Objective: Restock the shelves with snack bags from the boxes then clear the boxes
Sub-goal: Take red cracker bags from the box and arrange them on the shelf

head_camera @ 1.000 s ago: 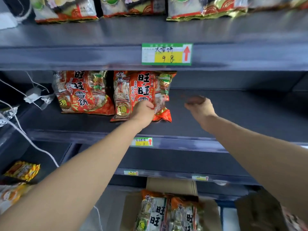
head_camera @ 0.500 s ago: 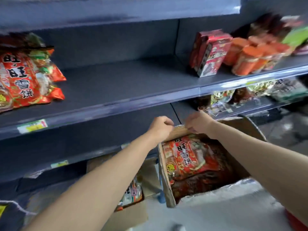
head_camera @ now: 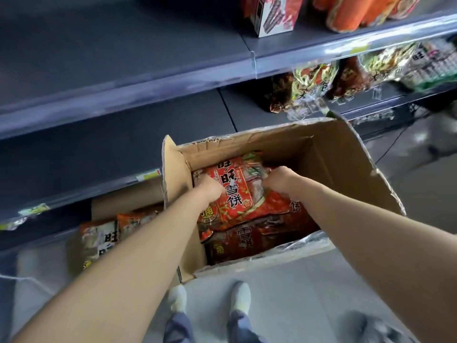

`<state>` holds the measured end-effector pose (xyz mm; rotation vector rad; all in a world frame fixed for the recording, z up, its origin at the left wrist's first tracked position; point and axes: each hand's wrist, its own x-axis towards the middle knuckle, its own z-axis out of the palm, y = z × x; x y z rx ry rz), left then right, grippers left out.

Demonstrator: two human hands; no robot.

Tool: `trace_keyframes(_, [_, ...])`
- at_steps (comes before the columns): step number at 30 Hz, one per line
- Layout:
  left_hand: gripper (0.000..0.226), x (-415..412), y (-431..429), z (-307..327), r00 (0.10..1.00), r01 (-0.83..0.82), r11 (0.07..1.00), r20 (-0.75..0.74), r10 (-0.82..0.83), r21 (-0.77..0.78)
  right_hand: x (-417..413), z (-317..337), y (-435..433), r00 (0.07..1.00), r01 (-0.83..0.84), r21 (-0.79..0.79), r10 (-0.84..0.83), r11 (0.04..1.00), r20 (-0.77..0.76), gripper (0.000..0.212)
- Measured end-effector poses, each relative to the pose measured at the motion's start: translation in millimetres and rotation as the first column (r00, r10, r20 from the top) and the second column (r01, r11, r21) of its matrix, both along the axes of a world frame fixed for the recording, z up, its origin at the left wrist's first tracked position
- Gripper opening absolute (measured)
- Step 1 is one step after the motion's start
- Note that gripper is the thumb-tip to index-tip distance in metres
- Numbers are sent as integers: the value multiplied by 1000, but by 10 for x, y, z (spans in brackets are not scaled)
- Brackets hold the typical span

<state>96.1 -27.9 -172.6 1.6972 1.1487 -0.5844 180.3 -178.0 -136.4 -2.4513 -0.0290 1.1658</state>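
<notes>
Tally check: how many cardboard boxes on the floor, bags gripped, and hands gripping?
Cardboard boxes: 2, large box and smaller box
Bags gripped: 1, red snack bag
Hands gripping: 2, left hand and right hand
Total: 5

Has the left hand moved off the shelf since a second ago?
Yes. The left hand has dropped from the shelf into the open box, gripping the top snack bag.

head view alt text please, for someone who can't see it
Seen from above, a person's left hand and right hand grip a red snack bag lying on top of more bags in an open cardboard box on the floor. Dark shelves stand behind it, and a second box of bags sits to its left.
</notes>
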Motion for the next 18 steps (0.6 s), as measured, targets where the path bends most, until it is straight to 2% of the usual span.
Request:
trace_keyframes(4, [41, 53, 85, -263, 995, -91, 995, -38, 89, -32, 18, -236, 72, 1000, 14, -9, -14, 1000, -8, 46])
trace_keyframes(7, [44, 56, 82, -373, 985, -153, 985, -95, 145, -85, 61, -379, 127, 997, 7, 8, -7, 1000, -71, 39])
trace_keyframes(12, [47, 148, 76, -463, 973, -218, 966, -110, 204, -140, 93, -567, 188, 988, 119, 67, -111, 991, -112, 44])
trace_keyframes(18, [41, 140, 38, -493, 961, -271, 934, -117, 250, -234, 155, -608, 134, 963, 238, 46, -230, 970, -138, 46])
